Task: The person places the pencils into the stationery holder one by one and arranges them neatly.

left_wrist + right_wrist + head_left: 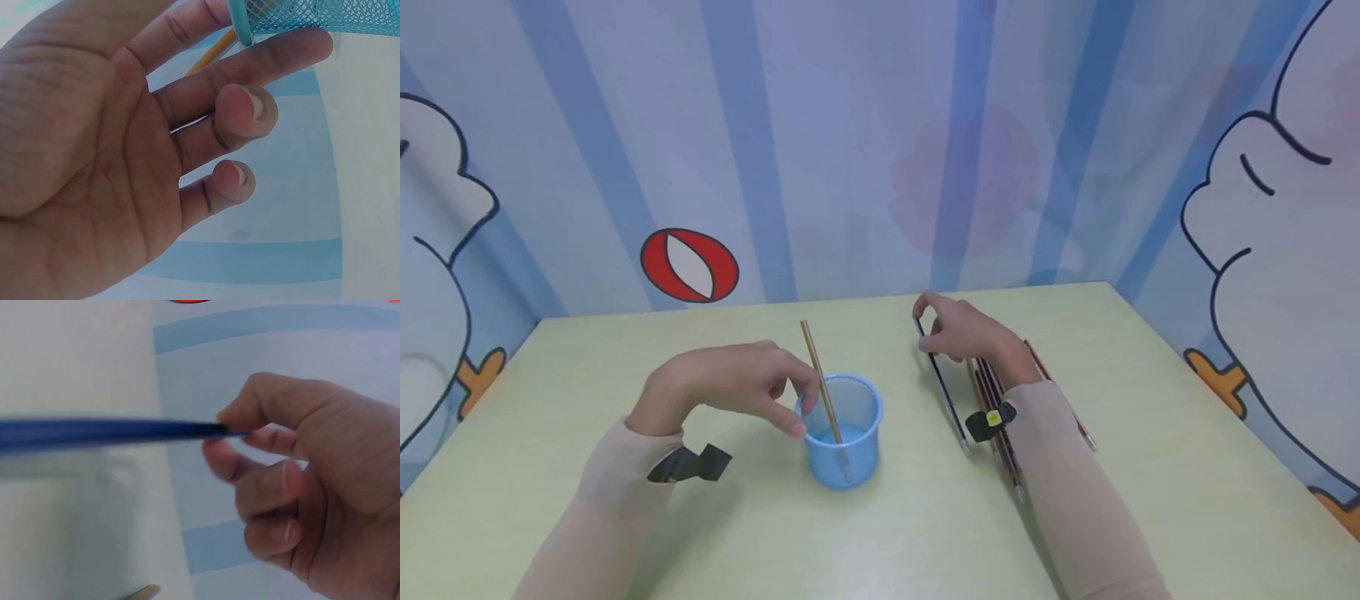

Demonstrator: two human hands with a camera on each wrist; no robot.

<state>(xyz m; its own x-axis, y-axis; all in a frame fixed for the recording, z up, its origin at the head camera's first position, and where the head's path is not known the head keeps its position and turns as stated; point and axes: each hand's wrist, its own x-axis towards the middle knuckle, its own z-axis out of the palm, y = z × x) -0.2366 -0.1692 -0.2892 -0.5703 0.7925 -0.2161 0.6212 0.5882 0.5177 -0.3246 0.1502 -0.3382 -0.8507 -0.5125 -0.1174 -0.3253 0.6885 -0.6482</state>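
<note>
A light-blue mesh cup (844, 454) stands upright on the table, with a gold-coloured pencil (820, 379) leaning inside it. My left hand (737, 379) holds the cup's left rim, thumb and fingertips around the edge. The left wrist view has one finger lying along the mesh wall (337, 14), while the other fingers curl loosely. To the right, my right hand (958, 329) pinches the far end of a dark blue pencil (946, 396) between thumb and fingertips. That pencil slants toward me, and its pale near end is close over the table.
Several dark pencils (1000, 433) lie in a bunch under my right wrist, partly hidden by the sleeve. A reddish pencil (1080, 425) lies right of that forearm. Behind the pale table (760, 533) stands a blue striped printed backdrop (850, 150).
</note>
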